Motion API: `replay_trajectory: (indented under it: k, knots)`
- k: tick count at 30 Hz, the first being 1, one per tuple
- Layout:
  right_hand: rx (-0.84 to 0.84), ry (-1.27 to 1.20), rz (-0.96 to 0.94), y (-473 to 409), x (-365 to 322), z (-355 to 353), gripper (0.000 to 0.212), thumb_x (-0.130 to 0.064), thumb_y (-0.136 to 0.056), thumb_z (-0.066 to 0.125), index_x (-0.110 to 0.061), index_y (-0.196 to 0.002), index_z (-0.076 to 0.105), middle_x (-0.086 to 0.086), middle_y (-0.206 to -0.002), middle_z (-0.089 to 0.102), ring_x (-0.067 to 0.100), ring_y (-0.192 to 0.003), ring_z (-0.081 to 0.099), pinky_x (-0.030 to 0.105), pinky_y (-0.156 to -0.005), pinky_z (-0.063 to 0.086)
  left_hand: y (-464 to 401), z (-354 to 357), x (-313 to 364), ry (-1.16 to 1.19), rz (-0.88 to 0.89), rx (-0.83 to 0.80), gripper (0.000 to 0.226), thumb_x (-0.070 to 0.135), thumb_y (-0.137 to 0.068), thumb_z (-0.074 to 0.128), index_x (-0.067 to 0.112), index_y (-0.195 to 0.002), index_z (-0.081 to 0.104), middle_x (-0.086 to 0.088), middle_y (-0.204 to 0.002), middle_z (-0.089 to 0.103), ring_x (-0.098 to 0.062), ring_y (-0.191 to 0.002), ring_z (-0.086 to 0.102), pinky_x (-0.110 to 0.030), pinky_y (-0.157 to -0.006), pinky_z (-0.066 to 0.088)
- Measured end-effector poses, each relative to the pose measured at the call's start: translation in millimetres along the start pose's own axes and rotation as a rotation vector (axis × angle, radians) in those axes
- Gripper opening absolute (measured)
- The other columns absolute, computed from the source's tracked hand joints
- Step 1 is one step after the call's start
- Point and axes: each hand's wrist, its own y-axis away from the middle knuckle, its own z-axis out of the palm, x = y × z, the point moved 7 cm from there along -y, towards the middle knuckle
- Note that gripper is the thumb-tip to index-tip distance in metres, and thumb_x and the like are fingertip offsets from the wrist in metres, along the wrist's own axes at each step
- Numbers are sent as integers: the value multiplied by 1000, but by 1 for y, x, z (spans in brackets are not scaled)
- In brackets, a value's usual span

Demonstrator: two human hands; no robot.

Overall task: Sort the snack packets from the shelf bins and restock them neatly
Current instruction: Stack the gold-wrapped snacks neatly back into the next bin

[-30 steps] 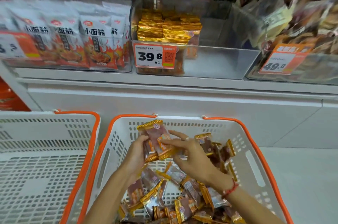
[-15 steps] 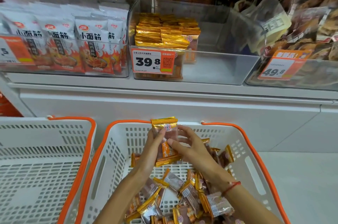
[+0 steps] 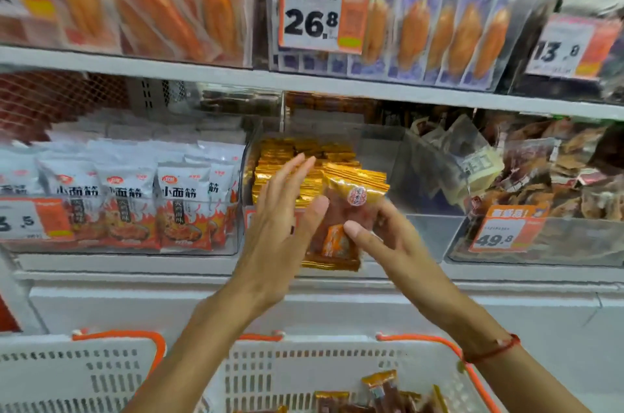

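Observation:
A small stack of gold-edged snack packets (image 3: 341, 227) is held up in front of the clear shelf bin (image 3: 422, 230). My right hand (image 3: 388, 237) grips the stack from the right, thumb on its front. My left hand (image 3: 280, 216) lies flat against the stack's left side, fingers straight and pointing up. Inside the bin, on its left, stands a neat pile of the same gold packets (image 3: 290, 166). More loose packets (image 3: 381, 392) lie in the white basket (image 3: 304, 375) with orange handles below.
A second white basket (image 3: 77, 375) stands at the lower left. White noodle-snack bags (image 3: 182, 206) fill the bin to the left, and dark mixed packets (image 3: 553, 183) fill the bin to the right. An upper shelf holds orange sausage packs (image 3: 439, 24) with price tags.
Both hands have lifted the packet stack out of the basket and up to the front of the shelf bin. The view has tilted up toward the shelves.

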Motion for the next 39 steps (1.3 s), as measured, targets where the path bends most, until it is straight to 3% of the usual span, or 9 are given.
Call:
replay_trajectory:
  k: [3,8,11,16,23,27,31,34,39]
  knots:
    - [147,100,-45,-30,-6,-35,42,-29,-82,61,-14,-120,51,-3,-110,65,4,-101,64,22,-83,51,-21,-22,-24,-223,34,134,75,84,-81,13,46,-144,24,27,-152,18,3,-141,17,-37,-116,19]
    - [222,487,86,-104,31,-93,53,-43,-78,75,-21,-120,52,-1,-111,65,18,-107,61,42,-94,51,-31,-15,-70,-726,-4,90,93,80,-84,11,19,-154,13,3,-162,8,-10,-148,0,-33,-115,6]
    - [79,658,278,-135,68,-97,56,-42,-73,79,-15,-118,59,6,-112,66,26,-107,61,45,-93,52,-32,-13,-72,-732,-15,104,96,82,-84,11,17,-154,18,2,-161,13,-8,-146,0,-33,-114,8]
    - [-179,669,514,-139,95,-73,36,-11,-82,75,-6,-115,61,8,-107,66,18,-88,66,17,-63,54,-32,-13,-70,-734,-4,105,97,83,-83,12,18,-153,22,3,-160,18,-8,-146,3,-33,-113,9]
    - [-117,862,266,-153,59,-70,74,-11,-77,79,-20,-140,40,3,-139,44,26,-122,51,33,-86,55,-27,-20,-65,-736,-9,148,100,84,-80,27,15,-152,24,-3,-159,24,-19,-145,23,-33,-112,19]
    - [-178,1093,150,-159,60,-57,60,-17,-82,76,-15,-137,51,6,-141,50,24,-129,46,36,-102,42,-14,-26,-68,-724,-85,196,112,89,-71,32,12,-152,21,-9,-156,29,-26,-140,34,-36,-108,24]
    - [-130,967,250,-157,66,-64,66,-14,-80,77,-15,-138,47,7,-142,48,26,-127,48,36,-99,48,-11,-27,-74,-666,-159,206,120,91,-64,37,18,-155,6,-6,-160,20,-24,-144,26,-32,-108,13]
    - [9,841,394,-149,70,-80,73,-22,-76,81,-11,-136,40,11,-138,43,27,-112,56,28,-74,58,-11,-27,-73,-664,-160,200,120,88,-64,38,18,-155,6,-6,-160,20,-24,-144,26,-31,-108,11]
    - [-26,791,505,-146,84,-84,38,-30,-81,75,-3,-104,63,13,-107,67,22,-92,66,31,-77,58,-9,-26,-73,-679,-169,205,118,88,-65,40,16,-154,10,-8,-158,24,-27,-142,30,-33,-107,13]
